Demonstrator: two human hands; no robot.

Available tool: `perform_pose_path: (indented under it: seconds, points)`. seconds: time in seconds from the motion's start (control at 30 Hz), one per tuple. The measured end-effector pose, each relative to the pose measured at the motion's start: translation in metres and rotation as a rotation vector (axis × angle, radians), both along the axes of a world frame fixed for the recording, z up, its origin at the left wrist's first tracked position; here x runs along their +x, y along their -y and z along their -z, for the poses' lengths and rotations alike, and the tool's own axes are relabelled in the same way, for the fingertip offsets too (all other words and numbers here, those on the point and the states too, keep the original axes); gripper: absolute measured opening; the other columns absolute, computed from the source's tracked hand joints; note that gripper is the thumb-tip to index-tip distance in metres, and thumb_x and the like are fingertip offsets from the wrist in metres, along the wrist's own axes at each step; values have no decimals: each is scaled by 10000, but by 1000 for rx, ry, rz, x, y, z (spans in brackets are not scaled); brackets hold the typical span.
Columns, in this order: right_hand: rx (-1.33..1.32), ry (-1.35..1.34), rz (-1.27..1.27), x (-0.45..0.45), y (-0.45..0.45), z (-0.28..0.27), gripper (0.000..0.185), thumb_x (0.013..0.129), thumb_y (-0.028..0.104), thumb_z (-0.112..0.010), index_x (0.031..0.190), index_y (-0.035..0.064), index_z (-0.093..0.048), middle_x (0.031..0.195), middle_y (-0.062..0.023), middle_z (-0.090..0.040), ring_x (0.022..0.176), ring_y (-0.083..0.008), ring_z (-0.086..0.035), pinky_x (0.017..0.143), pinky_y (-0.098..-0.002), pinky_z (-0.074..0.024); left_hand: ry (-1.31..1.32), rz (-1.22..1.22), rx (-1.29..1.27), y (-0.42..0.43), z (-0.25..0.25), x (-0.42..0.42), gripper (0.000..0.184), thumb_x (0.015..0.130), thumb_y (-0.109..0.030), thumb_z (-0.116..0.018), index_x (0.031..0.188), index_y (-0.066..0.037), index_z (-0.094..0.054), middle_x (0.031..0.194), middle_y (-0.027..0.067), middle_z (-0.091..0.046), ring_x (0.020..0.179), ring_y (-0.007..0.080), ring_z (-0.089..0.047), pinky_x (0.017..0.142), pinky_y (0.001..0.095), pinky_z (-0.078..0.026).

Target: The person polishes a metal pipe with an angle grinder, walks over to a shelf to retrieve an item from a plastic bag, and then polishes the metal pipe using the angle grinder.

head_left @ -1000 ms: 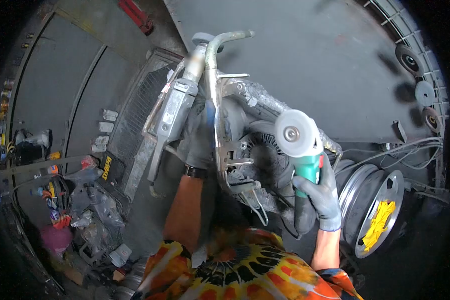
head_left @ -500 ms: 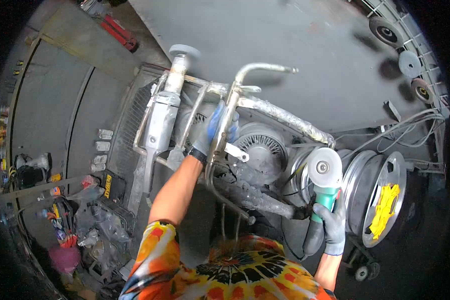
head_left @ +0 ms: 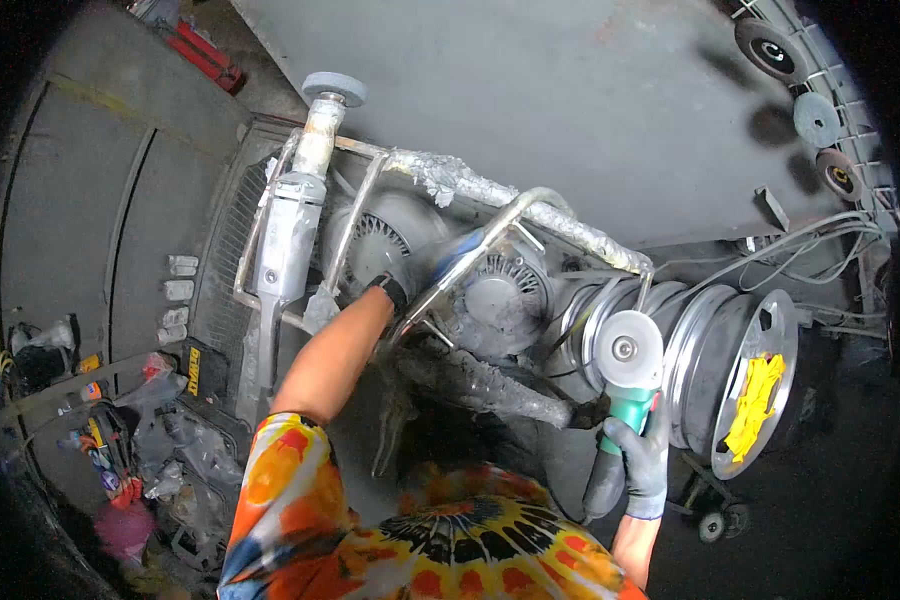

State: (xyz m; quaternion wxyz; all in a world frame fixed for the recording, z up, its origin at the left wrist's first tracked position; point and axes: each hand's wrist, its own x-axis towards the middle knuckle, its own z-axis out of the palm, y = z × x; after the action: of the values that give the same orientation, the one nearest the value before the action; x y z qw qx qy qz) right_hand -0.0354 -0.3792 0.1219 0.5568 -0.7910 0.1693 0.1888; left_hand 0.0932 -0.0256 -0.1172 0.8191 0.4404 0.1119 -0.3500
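In my right grip [head_left: 643, 452] I hold the angle grinder [head_left: 630, 406], fingers wrapped around its body, to the right of the central vented housing [head_left: 500, 302] and a little nearer to me. The grinder's pale disc [head_left: 630, 345] sits at its far end, facing up. My left grip [head_left: 432, 265], blurred in its glove, is clasped on the bent tube [head_left: 494, 236], which slants past the upper left edge of that same housing.

Just beyond the housing runs a crusted bar [head_left: 490, 190]. Immediately left of it sits a second vented housing [head_left: 378, 240], and farther left lies a long silver power tool [head_left: 290, 235] with a grey wheel [head_left: 334, 88] on its far end. To the housing's right, a row of wheel rims [head_left: 705, 335] carries yellow gloves [head_left: 755, 408] on its outer face. Well to the left and nearer me is a black case [head_left: 202, 368]; far off to the right, beyond the housing, abrasive discs [head_left: 817, 120] line a wire rack [head_left: 850, 98].
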Motion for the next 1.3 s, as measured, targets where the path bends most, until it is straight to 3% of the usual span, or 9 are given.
perform_pose_path:
  seconds: [0.3,0.37,0.4,0.43,0.67,0.83,1.0,1.07,1.3]
  points:
    - [-34,27,-173,6,-5,17,672,805,47,-807,1418,23,-534,1231,-63,-649,1094,-152,-607,974,-319,-501,300,185,471,8,-46,-12,551,1043,-520,-633,1328,-52,-694,946,20,-720,838,98,-645,741,293,-540]
    - [-44,19,-185,6,-6,13,693,805,39,-802,1436,15,-520,1235,-69,-652,1101,-150,-604,973,-318,-502,469,155,605,18,-49,-14,617,1007,-537,-670,1361,-33,-672,1057,103,-754,964,180,-689,869,346,-546]
    - [-14,18,-172,6,-7,12,697,805,37,-801,1441,10,-516,1234,-71,-652,1099,-151,-605,973,-318,-501,503,176,774,22,-48,-14,600,996,-517,-678,1338,-24,-672,1175,199,-743,1041,301,-716,925,384,-547]
    - [16,17,-158,5,-6,10,702,805,36,-799,1445,6,-513,1232,-74,-652,1096,-152,-606,974,-317,-501,504,174,778,26,-50,-17,600,996,-517,-678,1338,-24,-672,1175,199,-743,1041,301,-716,925,384,-547]
    - [33,58,-176,-3,19,10,650,812,24,-789,1406,7,-528,1203,-66,-648,1060,-146,-610,939,-308,-511,884,-379,1543,34,-85,-104,406,912,-250,-797,1217,-20,-662,1041,178,-685,983,385,-650,899,493,-515]
    - [46,84,-141,-11,38,14,598,822,25,-784,1369,14,-541,1155,-64,-648,1008,-143,-614,881,-299,-527,554,-826,1703,45,-82,-237,450,938,-162,-756,1309,15,-574,1234,222,-609,1148,412,-566,1008,496,-449]
    - [74,69,-114,-14,58,25,572,829,45,-788,1347,8,-549,1149,-67,-653,1007,-146,-616,877,-302,-527,255,-707,1810,75,-1,-338,617,981,-290,-711,1416,84,-486,1296,292,-586,1224,473,-551,1059,539,-437]
    - [36,88,-118,-14,53,13,545,836,58,-785,1329,3,-559,1145,-73,-658,1001,-148,-619,874,-304,-529,82,-468,1775,91,20,-349,689,958,-336,-725,1433,91,-463,1302,309,-592,1207,484,-580,1020,547,-470]
    - [10,113,-184,-15,57,-2,538,834,58,-797,1316,9,-561,1136,-74,-659,990,-146,-625,875,-304,-533,-46,-707,1706,89,34,-332,594,968,-280,-702,1445,-10,-475,1217,246,-608,1111,467,-629,929,521,-528]
